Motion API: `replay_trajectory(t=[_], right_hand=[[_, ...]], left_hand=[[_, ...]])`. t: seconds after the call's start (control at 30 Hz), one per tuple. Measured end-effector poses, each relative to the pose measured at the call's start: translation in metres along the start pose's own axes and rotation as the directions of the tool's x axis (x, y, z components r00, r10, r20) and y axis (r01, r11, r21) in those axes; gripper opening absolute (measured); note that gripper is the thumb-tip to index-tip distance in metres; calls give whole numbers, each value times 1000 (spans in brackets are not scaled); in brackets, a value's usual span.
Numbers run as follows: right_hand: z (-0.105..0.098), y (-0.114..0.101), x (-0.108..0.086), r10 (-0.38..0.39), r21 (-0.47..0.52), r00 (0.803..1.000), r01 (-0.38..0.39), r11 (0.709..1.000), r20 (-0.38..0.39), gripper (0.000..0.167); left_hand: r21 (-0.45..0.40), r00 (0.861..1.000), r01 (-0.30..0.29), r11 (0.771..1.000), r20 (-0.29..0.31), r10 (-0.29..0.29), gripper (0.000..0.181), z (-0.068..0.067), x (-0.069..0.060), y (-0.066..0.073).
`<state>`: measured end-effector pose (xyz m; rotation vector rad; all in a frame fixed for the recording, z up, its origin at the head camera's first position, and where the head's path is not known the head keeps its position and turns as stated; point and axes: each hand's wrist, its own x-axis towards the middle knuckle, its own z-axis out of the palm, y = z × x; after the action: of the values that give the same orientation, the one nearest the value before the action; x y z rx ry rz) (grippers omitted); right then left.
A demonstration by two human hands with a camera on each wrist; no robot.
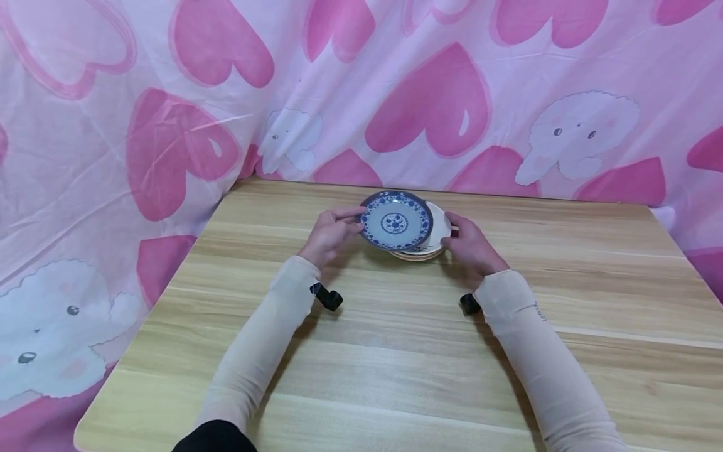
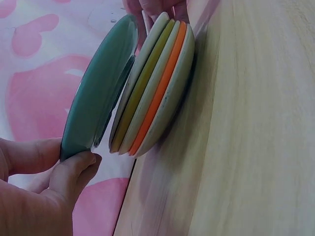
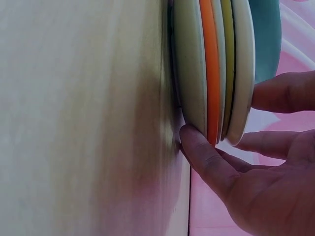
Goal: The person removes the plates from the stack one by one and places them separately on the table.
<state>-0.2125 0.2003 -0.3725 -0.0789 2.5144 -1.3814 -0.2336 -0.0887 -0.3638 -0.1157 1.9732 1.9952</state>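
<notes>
Over one wood-grain table (image 1: 361, 376), left fingers (image 2: 74, 169) pinch one blue-patterned plate (image 1: 393, 223), right fingers (image 3: 204, 152) gripping five stacked plates (image 1: 440, 229).

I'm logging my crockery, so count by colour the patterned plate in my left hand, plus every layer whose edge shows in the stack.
Blue-patterned plate: 1
Pale layers: 3 (top layer, middle layer, bottom layer)
Olive-yellow layer: 1
Orange layer: 1
Total: 6

Pink heart-print cloth (image 1: 429, 103) hangs around a wood-grain table (image 1: 390, 358), making a draped-off corner, room type unclear.
</notes>
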Motion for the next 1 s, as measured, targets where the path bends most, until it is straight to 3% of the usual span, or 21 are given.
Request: replay_trajectory(t=[0.27, 0.53, 0.87, 1.0], right_hand=[[-3, 1, 1, -4, -26, 1000, 4, 1000, -3, 72], [-3, 0, 1, -18, -21, 1000, 18, 1000, -1, 71], [0, -1, 1, -3, -45, 1000, 3, 999, -3, 71], [-2, -2, 1, -2, -58, 1000, 2, 998, -4, 72]], left_hand=[[-53, 999, -37, 998, -7, 37, 50, -12, 0, 0], [-139, 995, -40, 990, -99, 26, 52, -27, -3, 4], [-84, 990, -27, 996, -138, 15, 53, -60, -13, -4], [-99, 986, -20, 995, -167, 3, 54, -73, -15, -7]])
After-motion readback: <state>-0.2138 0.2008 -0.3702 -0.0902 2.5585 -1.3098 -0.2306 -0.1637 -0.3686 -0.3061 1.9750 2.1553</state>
